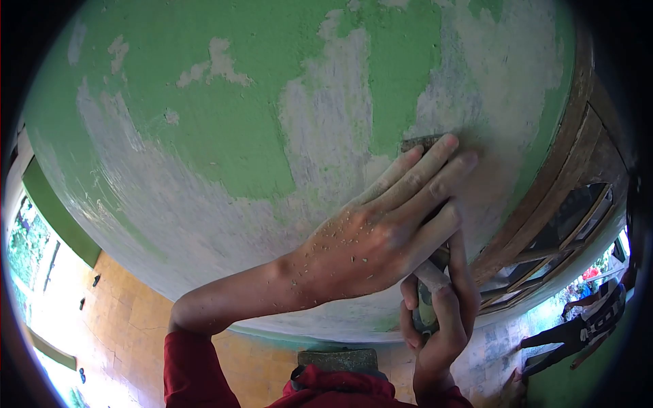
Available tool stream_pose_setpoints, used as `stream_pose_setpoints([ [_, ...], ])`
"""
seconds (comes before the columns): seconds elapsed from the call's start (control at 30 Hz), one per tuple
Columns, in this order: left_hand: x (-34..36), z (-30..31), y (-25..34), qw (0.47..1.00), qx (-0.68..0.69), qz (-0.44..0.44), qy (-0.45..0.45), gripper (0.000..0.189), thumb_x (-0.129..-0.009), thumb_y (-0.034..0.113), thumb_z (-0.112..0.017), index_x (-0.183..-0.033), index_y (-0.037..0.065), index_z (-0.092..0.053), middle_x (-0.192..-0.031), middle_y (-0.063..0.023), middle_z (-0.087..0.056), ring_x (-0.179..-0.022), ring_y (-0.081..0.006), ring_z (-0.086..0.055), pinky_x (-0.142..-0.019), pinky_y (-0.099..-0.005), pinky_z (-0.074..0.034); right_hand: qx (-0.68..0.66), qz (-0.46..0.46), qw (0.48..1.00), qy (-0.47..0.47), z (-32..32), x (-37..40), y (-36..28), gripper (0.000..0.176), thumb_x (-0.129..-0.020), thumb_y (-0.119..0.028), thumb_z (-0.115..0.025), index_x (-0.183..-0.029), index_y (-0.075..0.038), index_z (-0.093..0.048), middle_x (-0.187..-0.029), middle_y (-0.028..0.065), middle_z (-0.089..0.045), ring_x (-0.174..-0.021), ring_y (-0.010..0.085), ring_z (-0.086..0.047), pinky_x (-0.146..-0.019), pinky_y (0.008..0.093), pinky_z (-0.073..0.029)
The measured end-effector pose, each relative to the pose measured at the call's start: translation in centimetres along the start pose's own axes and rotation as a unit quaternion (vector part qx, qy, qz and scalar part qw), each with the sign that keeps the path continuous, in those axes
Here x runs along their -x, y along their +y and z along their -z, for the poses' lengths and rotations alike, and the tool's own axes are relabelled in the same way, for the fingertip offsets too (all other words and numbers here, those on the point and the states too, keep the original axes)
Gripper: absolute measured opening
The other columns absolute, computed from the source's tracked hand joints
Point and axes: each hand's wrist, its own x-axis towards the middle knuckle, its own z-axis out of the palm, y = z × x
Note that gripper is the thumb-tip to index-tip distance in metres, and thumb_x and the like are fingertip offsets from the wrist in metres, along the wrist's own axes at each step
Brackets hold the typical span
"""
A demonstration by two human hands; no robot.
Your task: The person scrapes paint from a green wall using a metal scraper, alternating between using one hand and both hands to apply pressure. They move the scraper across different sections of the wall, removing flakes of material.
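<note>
My right hand (445, 316) is closed around the handle of a paint scraper (425, 309), which has a dark and greenish grip. The scraper's blade edge (422, 143) shows just past my left fingertips, against the wall. My left hand (388, 228) lies over the scraper with its fingers stretched out and pressing on it, hiding most of the blade. Small paint flakes and dust cover the back of that hand and its wrist. In front is a wall (238, 136) of green paint, with large patches scraped to a whitish grey layer.
A brown wooden frame with glass panes (544, 251) borders the wall at right. Beneath me are yellowish floor tiles (129, 306) and a grey block-like object (337, 359). Another person (592, 319) is at the lower right. Bright openings show at left.
</note>
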Motion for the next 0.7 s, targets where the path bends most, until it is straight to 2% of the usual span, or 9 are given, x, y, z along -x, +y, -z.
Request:
stream_pose_setpoints([
  [0.1, 0.1, 0.3, 0.2, 1.000, 0.002, 0.002, 0.002, 0.016, -0.090, 0.010, -0.063, -0.096, -0.004, -0.059, -0.151, -0.0292, -0.045, -0.150, -0.0443, -0.034, -0.121, -0.0558, -0.036, -0.006, -0.010, 1.000, 0.013, -0.3, 0.4, 0.1, 0.065, -0.098, -0.016, -0.038, -0.155, 0.013, -0.026, -0.092, 0.0133, -0.065, -0.045, 0.0055, -0.043, -0.036, 0.0216, -0.031],
  [0.17, 0.2, 0.3, 0.2, 1.000, 0.017, 0.006, -0.024, 0.016, -0.089, 0.009, -0.063, -0.097, -0.005, -0.059, -0.151, -0.0299, -0.044, -0.150, -0.0445, -0.033, -0.122, -0.0551, -0.036, -0.017, 0.015, 1.000, -0.008, 0.1, 0.4, 0.7, 0.064, -0.099, -0.014, -0.036, -0.155, 0.013, -0.027, -0.092, 0.0135, -0.065, -0.045, 0.0052, -0.042, -0.035, 0.0216, -0.030],
  [0.3, -0.4, 0.7, 0.0, 1.000, -0.026, -0.005, -0.002, 0.018, -0.089, 0.009, -0.063, -0.099, -0.005, -0.059, -0.152, -0.0304, -0.043, -0.150, -0.0446, -0.032, -0.122, -0.0553, -0.035, -0.032, 0.001, 0.999, 0.002, -0.4, -0.3, -0.1, 0.063, -0.099, -0.013, -0.037, -0.155, 0.013, -0.028, -0.092, 0.0143, -0.065, -0.045, 0.0054, -0.042, -0.035, 0.0216, -0.030],
  [0.37, 0.2, 0.3, 0.0, 0.999, 0.034, 0.005, -0.008, 0.020, -0.092, 0.013, -0.065, -0.100, -0.002, -0.057, -0.157, -0.0264, -0.040, -0.150, -0.0449, -0.032, -0.117, -0.0629, -0.038, -0.022, 0.015, 0.999, 0.018, -0.5, 0.3, 0.6, 0.062, -0.099, -0.013, -0.037, -0.154, 0.014, -0.029, -0.094, 0.0150, -0.065, -0.045, 0.0056, -0.042, -0.035, 0.0215, -0.030],
  [0.4, 0.2, 0.3, -0.2, 0.999, 0.032, 0.001, -0.007, 0.020, -0.092, 0.013, -0.065, -0.100, -0.002, -0.057, -0.157, -0.0264, -0.040, -0.150, -0.0449, -0.032, -0.117, -0.0629, -0.038, -0.023, 0.020, 0.999, 0.018, -0.5, 0.2, 0.5, 0.062, -0.099, -0.013, -0.037, -0.154, 0.014, -0.029, -0.094, 0.0150, -0.065, -0.045, 0.0056, -0.042, -0.035, 0.0215, -0.030],
  [0.47, 0.2, 0.3, -0.2, 1.000, 0.001, -0.012, -0.008, 0.020, -0.089, 0.010, -0.063, -0.101, -0.006, -0.058, -0.152, -0.0307, -0.043, -0.150, -0.0446, -0.032, -0.122, -0.0550, -0.035, -0.012, 0.005, 1.000, 0.004, -0.2, 0.0, 0.1, 0.062, -0.099, -0.013, -0.037, -0.153, 0.016, -0.029, -0.095, 0.0154, -0.066, -0.045, 0.0057, -0.042, -0.035, 0.0218, -0.031],
  [0.6, 0.1, 0.7, 0.0, 1.000, -0.006, 0.000, 0.002, 0.020, -0.089, 0.010, -0.062, -0.100, -0.006, -0.058, -0.152, -0.0306, -0.043, -0.150, -0.0445, -0.033, -0.122, -0.0553, -0.035, -0.040, 0.016, 0.999, 0.006, -0.7, 0.2, 0.5, 0.062, -0.098, -0.012, -0.038, -0.152, 0.017, -0.029, -0.095, 0.0151, -0.066, -0.045, 0.0053, -0.043, -0.036, 0.0223, -0.031],
  [0.7, 1.2, 0.2, 0.1, 0.999, 0.017, 0.002, -0.043, 0.018, -0.089, 0.009, -0.063, -0.099, -0.006, -0.058, -0.153, -0.0298, -0.042, -0.150, -0.0444, -0.032, -0.122, -0.0558, -0.035, -0.004, 0.016, 0.999, 0.038, -0.7, 0.7, 1.2, 0.062, -0.098, -0.010, -0.038, -0.153, 0.016, -0.030, -0.096, 0.0146, -0.067, -0.046, 0.0049, -0.043, -0.037, 0.0226, -0.032],
])
